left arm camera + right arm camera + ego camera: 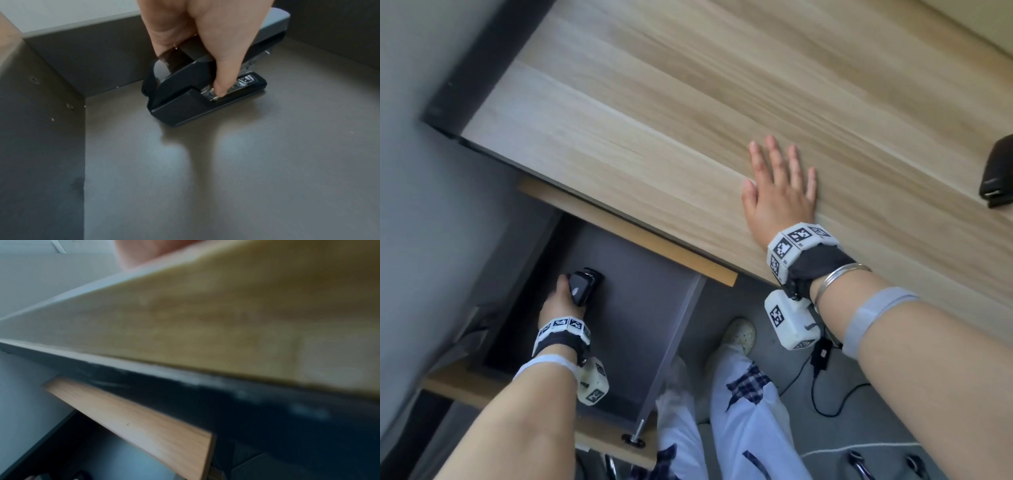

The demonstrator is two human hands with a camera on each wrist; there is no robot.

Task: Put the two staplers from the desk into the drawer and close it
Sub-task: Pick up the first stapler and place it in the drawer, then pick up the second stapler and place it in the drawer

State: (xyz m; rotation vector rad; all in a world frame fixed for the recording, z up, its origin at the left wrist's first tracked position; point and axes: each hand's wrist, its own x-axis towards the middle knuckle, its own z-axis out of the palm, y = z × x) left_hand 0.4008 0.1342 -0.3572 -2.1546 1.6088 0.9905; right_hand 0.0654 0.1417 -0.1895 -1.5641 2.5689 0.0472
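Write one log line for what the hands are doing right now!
left hand: grips stapler on drawer floor | right hand: flat on desk | second stapler: on desk | drawer: open

No words, brands or numbers were legible; the only signs were black-and-white square code markers on the wrist bands (796,240), unreadable as text.

Grey floor (808,404) under the counter at 5 o'clock carries a black cable (816,394) with an inline box, a white cord (859,447) at 6 o'clock, a white perforated shoe (739,334) near centre, and pale trousers (743,428) with plaid patches.
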